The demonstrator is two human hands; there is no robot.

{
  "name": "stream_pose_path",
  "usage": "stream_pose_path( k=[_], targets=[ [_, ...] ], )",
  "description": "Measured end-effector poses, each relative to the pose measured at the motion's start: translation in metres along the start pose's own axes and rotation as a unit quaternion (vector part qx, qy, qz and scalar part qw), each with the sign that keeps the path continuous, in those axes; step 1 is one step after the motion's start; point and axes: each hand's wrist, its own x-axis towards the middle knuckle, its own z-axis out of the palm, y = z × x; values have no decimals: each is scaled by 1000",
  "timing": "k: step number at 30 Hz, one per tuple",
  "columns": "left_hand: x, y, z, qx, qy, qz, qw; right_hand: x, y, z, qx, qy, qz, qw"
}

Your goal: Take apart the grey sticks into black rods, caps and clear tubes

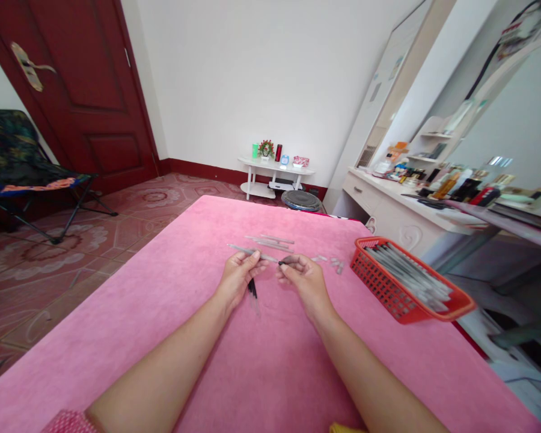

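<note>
My left hand (pixel 243 272) is closed round a slim grey pen (pixel 267 257), which lies slantwise across the fingers. My right hand (pixel 304 276) pinches a small black piece (pixel 282 263) at the pen's right end; whether the two are joined, I cannot tell. Several thin black rods with clear ends, like pen refills (pixel 252 290), lie on the pink cloth by my left hand, partly hidden by it. Beyond both hands rest several grey pen-like sticks (pixel 273 242). Short clear pieces that look like caps (pixel 336 263) are scattered to the right of my right hand.
A red plastic basket (pixel 379 293) full of grey pens stands on the right of the pink-covered table (pixel 162 337). Past it is a white dresser (pixel 388 207) crowded with bottles. A low white stand (pixel 275 165) is against the wall, and a folding chair (pixel 27 162) is at left.
</note>
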Motion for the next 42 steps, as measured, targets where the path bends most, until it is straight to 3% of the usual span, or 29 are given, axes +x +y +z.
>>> stream_pose_path(
  k=[12,18,25,42],
  targets=[
    [-3,-3,3,31,-33,16,999,2,2,-2,-42,-1,-21,999],
    [-5,-4,5,41,-39,15,998,4,9,-6,-100,-37,-23,994],
    [-5,-3,6,38,-22,17,999,3,11,-6,-130,-23,-84,988],
    [-6,-3,5,39,-13,4,999,5,17,-8,-149,-18,-96,984]
  ],
)
